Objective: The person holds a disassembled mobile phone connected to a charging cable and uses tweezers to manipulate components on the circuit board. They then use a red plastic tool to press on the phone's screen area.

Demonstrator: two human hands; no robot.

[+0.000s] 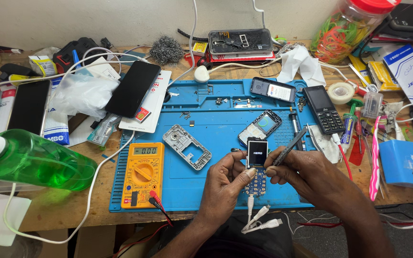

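We hold a bare phone board [256, 165] upright over the front of the blue mat [192, 186]. Its small screen is lit at the top, and below it runs a blue strip of gold keypad contacts; a white cable [259, 217] hangs from its lower end toward us. Our left hand [223, 184] closes its grip on the board, thumb and fingers pinching the left edge. Our right hand [302, 174] closes its grip on black tweezers [290, 145], whose shaft slants up and away to the right; the fingertips touch the board's right edge.

Just beyond the grips lies a phone frame with a round part [260, 126], and to the left of them a grey empty frame [187, 146]. Farther left sits a yellow meter [143, 174], its leads trailing off the mat's near edge. Right of the right grip the counter [63, 210] is crowded: a black keypad phone [323, 109], a blue box [407, 162], a pink tool [374, 162]. Open mat shows between the meter and our left hand.
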